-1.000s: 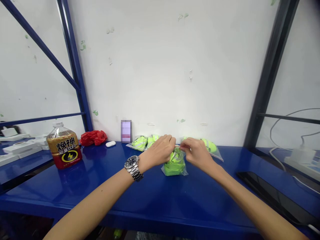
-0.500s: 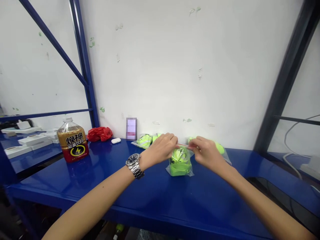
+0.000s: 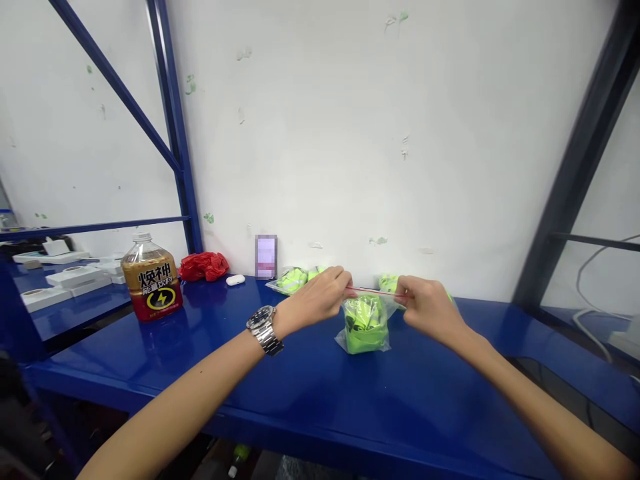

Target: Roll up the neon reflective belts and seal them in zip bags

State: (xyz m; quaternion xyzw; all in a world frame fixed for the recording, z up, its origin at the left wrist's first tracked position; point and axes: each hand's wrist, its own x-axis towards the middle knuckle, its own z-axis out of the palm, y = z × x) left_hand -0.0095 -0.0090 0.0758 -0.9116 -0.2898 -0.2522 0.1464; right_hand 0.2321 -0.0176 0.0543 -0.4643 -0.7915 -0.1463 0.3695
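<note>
A clear zip bag (image 3: 367, 327) with folded neon-green fabric inside stands upright on the blue table (image 3: 320, 393). My left hand (image 3: 325, 292), with a metal watch (image 3: 265, 328) on its wrist, pinches the left end of the bag's red-lined top edge. At the other end of that edge, my right hand (image 3: 427, 303) is closed in a pinch, its thumb and forefinger on the strip. The edge is stretched straight between both hands. Behind them, near the wall, lie more bagged green bundles (image 3: 293, 280), partly hidden by my hands.
On the left stand a large drink bottle (image 3: 153, 280) and a crumpled red plastic bag (image 3: 204, 266). A white case (image 3: 235, 280) lies beside a phone (image 3: 266, 257) propped on the wall (image 3: 320, 133). A dark flat object (image 3: 565, 393) lies at the right, under my forearm.
My right hand has slid right along the bag's top edge, away from my left hand, so more of the red line shows between them. The view has shifted slightly.
</note>
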